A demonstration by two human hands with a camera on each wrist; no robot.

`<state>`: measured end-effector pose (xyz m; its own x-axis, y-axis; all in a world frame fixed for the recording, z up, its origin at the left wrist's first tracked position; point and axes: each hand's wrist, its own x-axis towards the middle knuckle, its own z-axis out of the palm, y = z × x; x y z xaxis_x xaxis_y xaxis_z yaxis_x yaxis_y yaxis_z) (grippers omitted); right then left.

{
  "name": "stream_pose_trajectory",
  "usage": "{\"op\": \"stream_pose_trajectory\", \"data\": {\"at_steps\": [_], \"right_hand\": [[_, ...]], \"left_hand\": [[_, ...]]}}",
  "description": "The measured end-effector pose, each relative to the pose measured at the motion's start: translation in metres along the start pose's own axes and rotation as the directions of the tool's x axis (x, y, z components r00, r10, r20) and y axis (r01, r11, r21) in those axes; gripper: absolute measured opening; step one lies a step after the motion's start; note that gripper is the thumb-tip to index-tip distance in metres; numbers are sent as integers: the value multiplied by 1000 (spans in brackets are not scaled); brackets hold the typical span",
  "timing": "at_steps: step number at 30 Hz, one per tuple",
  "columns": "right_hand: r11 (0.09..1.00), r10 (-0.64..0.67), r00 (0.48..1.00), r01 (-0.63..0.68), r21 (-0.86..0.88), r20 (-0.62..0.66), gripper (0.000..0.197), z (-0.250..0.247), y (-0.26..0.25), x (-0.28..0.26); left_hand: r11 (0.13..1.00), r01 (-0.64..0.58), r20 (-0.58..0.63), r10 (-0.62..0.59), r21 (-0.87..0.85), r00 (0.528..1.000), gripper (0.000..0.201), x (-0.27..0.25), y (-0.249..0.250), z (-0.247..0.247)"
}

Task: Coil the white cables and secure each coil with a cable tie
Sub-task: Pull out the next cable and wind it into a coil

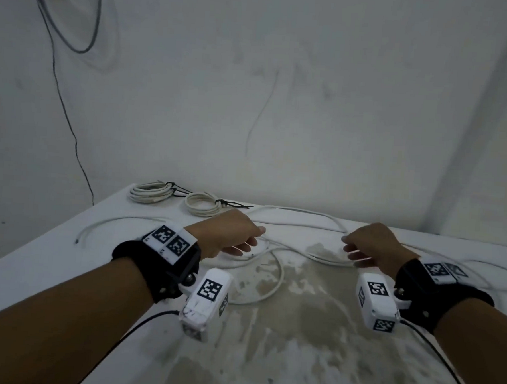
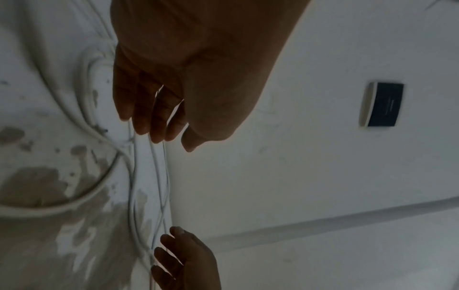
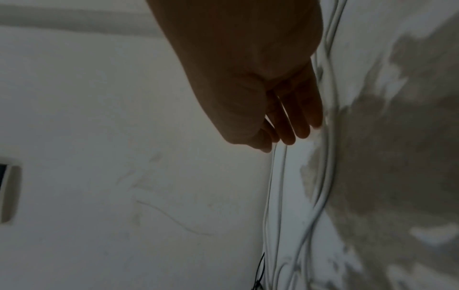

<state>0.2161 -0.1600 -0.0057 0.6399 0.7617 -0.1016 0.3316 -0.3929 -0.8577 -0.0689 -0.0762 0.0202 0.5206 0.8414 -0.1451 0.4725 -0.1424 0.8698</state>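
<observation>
Head view: two hands over loose white cables on a stained bench.

The left hand (image 1: pixel 232 233) and right hand (image 1: pixel 372 245) hover with fingers loosely extended, gripping nothing. Loose cables (image 1: pixel 297 252) run between them across the bench (image 1: pixel 295 357). Two tied coils (image 1: pixel 150 192) (image 1: pixel 201 205) lie at the far left edge, side by side.

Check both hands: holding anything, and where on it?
Nothing is gripped, as far as the views show. The left hand and right hand hover with relaxed fingers over the loose cable on the table; fingertip contact cannot be told.
</observation>
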Motion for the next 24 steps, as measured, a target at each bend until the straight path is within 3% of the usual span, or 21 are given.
{"op": "stream_pose_trajectory", "data": {"at_steps": [4, 7, 11, 14, 15, 17, 19, 21, 24], "right_hand": [[950, -114, 993, 121, -287, 41, 19, -23, 17, -20], [782, -127, 973, 216, -584, 190, 30, -28, 23, -32], [616, -154, 947, 316, -721, 283, 54, -19, 39, -31], [668, -189, 945, 323, -671, 267, 64, -10, 48, -21], [689, -202, 945, 325, -648, 259, 63, -7, 49, -17], [637, -213, 937, 347, -688, 276, 54, -1, 46, -11], [539, -244, 928, 370, -756, 280, 36, 6, 43, -3], [500, -290, 925, 365, -785, 245, 20, 11, 40, 3], [575, -394, 912, 341, -744, 114, 17, 10, 32, 5]], "left_hand": [[993, -23, 32, 19, 113, 999, 25, 10, 14, 41], [937, -58, 21, 55, 343, 998, 27, 18, 17, 58], [744, -49, -24, 87, 666, 996, 37, 24, 13, 64], [664, -23, -40, 80, 747, 996, 37, 25, 5, 64], [645, -18, -35, 70, 764, 997, 45, 25, 1, 63], [623, -8, -41, 63, 783, 997, 51, 22, -7, 62], [628, -11, -41, 68, 778, 997, 43, 21, -17, 59], [658, -9, -45, 65, 753, 997, 37, 16, -25, 55], [690, -14, -40, 62, 724, 997, 35, 8, -33, 49]]}}
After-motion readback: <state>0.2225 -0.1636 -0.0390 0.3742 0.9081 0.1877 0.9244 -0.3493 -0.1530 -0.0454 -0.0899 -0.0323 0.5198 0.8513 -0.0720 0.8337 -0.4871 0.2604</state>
